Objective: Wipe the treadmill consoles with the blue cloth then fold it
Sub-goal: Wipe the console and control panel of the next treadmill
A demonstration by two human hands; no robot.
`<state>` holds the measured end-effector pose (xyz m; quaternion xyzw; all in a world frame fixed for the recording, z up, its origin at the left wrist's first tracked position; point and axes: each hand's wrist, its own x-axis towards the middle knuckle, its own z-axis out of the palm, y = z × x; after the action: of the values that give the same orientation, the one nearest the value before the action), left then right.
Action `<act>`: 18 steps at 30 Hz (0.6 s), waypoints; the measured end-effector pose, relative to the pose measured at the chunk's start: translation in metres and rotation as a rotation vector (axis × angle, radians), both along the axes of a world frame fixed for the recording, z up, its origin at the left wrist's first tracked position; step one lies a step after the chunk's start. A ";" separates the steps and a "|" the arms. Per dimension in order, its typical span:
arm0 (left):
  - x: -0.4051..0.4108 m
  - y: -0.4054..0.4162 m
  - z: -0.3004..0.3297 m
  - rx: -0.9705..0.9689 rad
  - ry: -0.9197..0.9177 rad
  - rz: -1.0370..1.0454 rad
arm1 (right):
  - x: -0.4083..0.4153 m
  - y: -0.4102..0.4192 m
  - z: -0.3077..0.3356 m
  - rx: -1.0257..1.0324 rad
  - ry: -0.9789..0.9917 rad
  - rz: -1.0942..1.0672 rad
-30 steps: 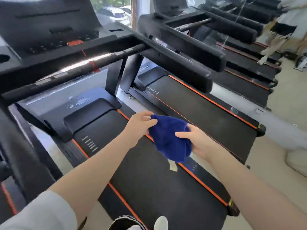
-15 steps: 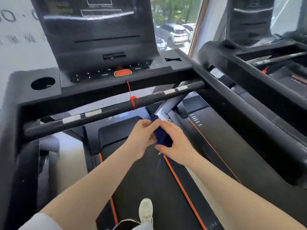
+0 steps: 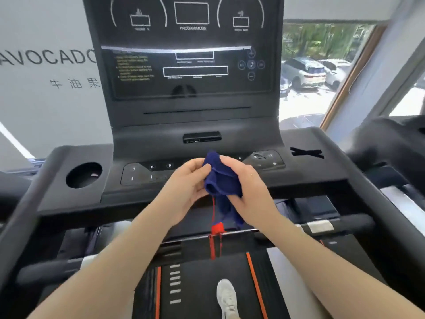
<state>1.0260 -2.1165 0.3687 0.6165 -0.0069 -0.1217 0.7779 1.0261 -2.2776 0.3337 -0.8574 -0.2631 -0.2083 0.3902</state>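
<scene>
I see the dark blue terry cloth (image 3: 222, 180) bunched into a crumpled wad between both hands, held up in front of the lower button strip of the black treadmill console (image 3: 193, 125), with a loose tail of fabric hanging down below the hands toward the handlebar. My left hand (image 3: 184, 189) curls around the cloth's left side, thumb laid across the top of the fabric and fingers tucked beneath it. My right hand (image 3: 247, 187) wraps over the cloth's right side from above, fingers bent down and gripping the hanging part. I cannot tell whether the cloth touches the console surface or hovers just before it. Directly below the hands a red safety clip with its red cord (image 3: 217, 229) hangs over the silver-and-black crossbar (image 3: 319, 225). On the console's left shelf sits a round cup-holder recess (image 3: 84, 174), and on the right shelf a black cross-shaped mark (image 3: 307, 153). The upright dark display panel (image 3: 184, 54) carries white outlines and the word "PROGAMMODE". Under the bar the black running belt with orange side stripes (image 3: 195, 291) stretches toward me, and a white sneaker (image 3: 227, 298) stands on it. Behind the console to the left, a pale wall (image 3: 46, 100) shows grey lettering; to the right, a window (image 3: 317, 72) looks out on parked white cars.
</scene>
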 end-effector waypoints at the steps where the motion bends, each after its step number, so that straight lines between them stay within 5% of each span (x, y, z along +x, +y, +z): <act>1: 0.014 0.004 0.002 0.072 -0.059 0.052 | 0.020 0.001 0.004 -0.010 -0.029 0.038; 7: 0.088 0.033 0.016 0.639 -0.291 0.454 | 0.128 0.012 0.039 -0.109 -0.219 0.097; 11: 0.109 0.061 0.021 0.699 -0.297 0.702 | 0.183 0.034 0.067 -0.007 -0.347 0.080; 18: 0.114 0.103 0.014 0.796 -0.193 0.902 | 0.229 0.099 0.054 -0.217 -0.487 0.248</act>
<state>1.1400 -2.0130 0.3830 0.8103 0.2306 0.2831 0.4584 1.2553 -2.1783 0.3881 -0.7803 -0.4724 -0.3293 0.2440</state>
